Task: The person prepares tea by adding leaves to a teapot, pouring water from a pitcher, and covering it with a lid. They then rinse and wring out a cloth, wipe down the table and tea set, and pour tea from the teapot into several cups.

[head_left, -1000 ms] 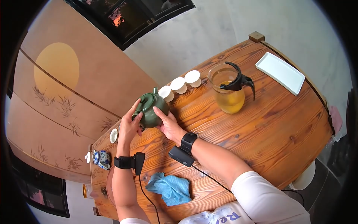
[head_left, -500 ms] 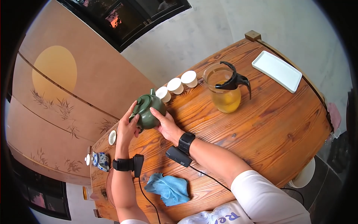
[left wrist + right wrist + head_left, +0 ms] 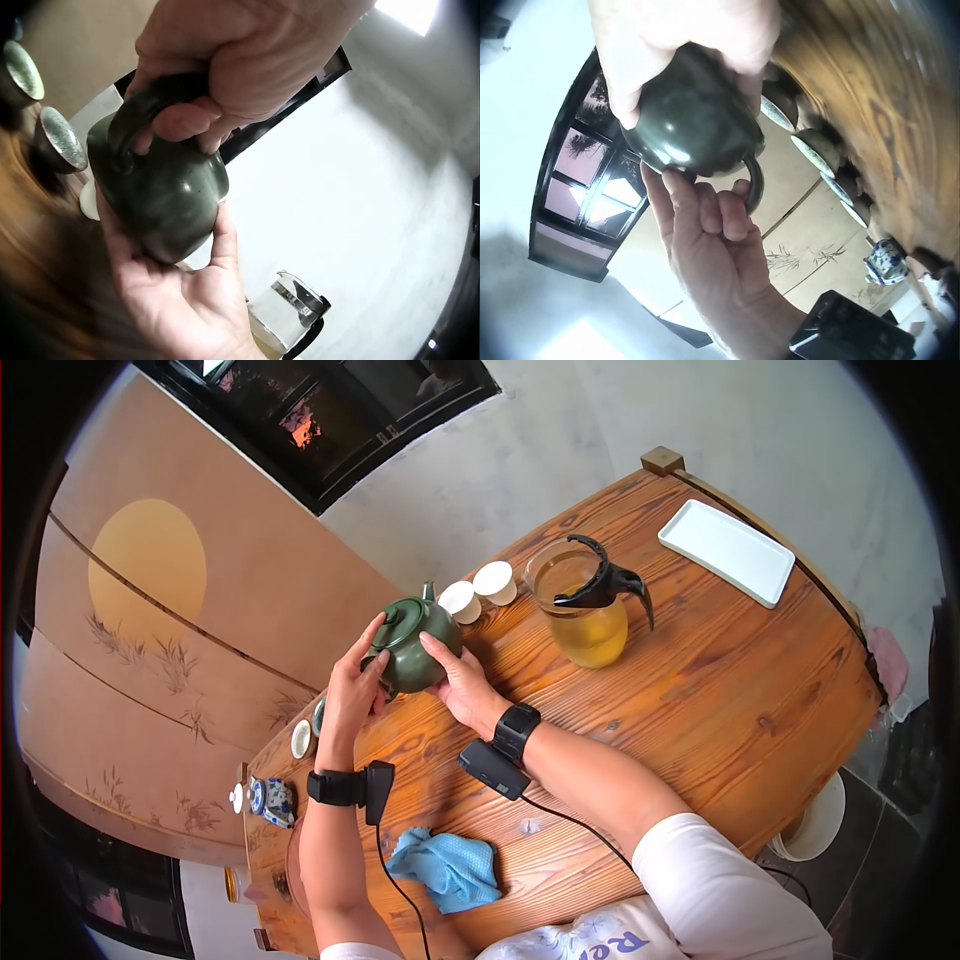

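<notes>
Gripping the teapot (image 3: 408,664) by handle (image 3: 152,105) (left hand (image 3: 354,696)) and body (image 3: 161,204) (right hand (image 3: 468,688)), steady the lid (image 3: 403,620) lightly; avoid bumping the cups (image 3: 460,604) just beyond both hands.

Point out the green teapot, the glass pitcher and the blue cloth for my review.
Green teapot (image 3: 409,659), head view, on its rounded body.
Glass pitcher (image 3: 586,628), head view, on its lower glass wall.
Blue cloth (image 3: 449,868), head view, on the middle of its crumpled folds.
</notes>
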`<action>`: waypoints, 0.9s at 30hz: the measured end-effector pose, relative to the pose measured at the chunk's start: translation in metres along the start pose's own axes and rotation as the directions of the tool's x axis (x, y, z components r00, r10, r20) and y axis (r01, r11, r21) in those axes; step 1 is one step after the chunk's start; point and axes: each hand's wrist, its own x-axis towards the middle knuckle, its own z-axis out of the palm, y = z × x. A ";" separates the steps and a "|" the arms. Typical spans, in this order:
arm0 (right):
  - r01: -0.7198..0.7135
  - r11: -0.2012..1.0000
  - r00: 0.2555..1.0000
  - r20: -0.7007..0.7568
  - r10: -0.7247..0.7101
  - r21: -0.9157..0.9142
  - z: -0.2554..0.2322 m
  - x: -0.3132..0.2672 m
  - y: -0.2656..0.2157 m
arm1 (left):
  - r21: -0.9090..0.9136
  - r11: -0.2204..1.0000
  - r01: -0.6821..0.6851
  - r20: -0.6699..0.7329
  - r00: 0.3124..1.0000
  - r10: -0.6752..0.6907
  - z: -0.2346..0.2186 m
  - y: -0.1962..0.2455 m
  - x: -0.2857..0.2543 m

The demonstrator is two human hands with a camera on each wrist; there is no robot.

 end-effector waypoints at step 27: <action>0.101 0.991 0.993 -0.062 -0.096 0.085 -0.001 -0.010 -0.033 | 0.054 0.996 -0.065 0.108 0.992 0.059 0.022 0.031 0.023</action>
